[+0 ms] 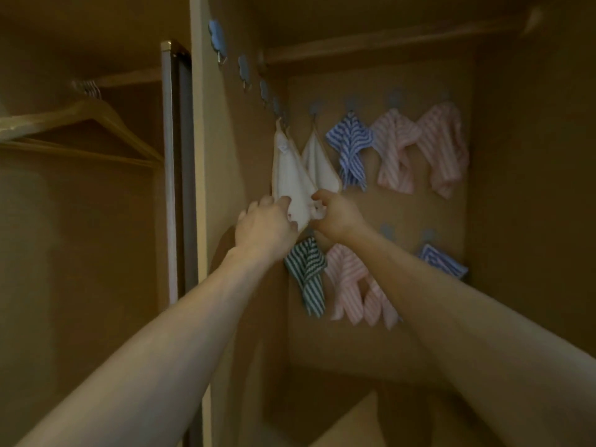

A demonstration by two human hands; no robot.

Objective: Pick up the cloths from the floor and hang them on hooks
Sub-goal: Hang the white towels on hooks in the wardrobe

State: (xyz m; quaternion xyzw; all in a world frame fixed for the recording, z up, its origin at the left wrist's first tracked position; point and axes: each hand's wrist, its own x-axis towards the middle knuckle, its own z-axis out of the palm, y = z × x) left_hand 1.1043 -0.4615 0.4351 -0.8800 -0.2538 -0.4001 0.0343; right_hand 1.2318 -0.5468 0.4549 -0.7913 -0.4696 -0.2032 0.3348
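Both arms are extended into an open wooden wardrobe. A white cloth (pixel 292 179) is seen hanging by its loop from a blue hook (pixel 276 106) on the left side panel, close to the rear corner. Its lower corner is held between the two hands. The left hand (pixel 263 225) is placed at the cloth's lower left edge, fingers curled round the fabric. The right hand (pixel 335 216) is placed at the lower right edge, where a fold of fabric is pinched between thumb and fingers. The cloth thus lies directly above and between both hands, touching each.

A second white cloth (pixel 321 162) is hung just beside the first, on the rear panel. Further right in the upper row, a blue striped cloth (pixel 350 150) and two pink striped cloths (pixel 395 153) (pixel 446 150) are hung, each from its own hook. In the lower row, a green striped cloth (pixel 306 275) is found directly below the left hand, a pink striped cloth (pixel 350 282) beside it under the right forearm, and another blue striped cloth (pixel 443 261) well to the right.

Three further blue hooks (pixel 216 35) on the side panel are noted bare. Wooden hangers (pixel 84 124) are observed on a rail in the left compartment. The floor is not clearly shown.
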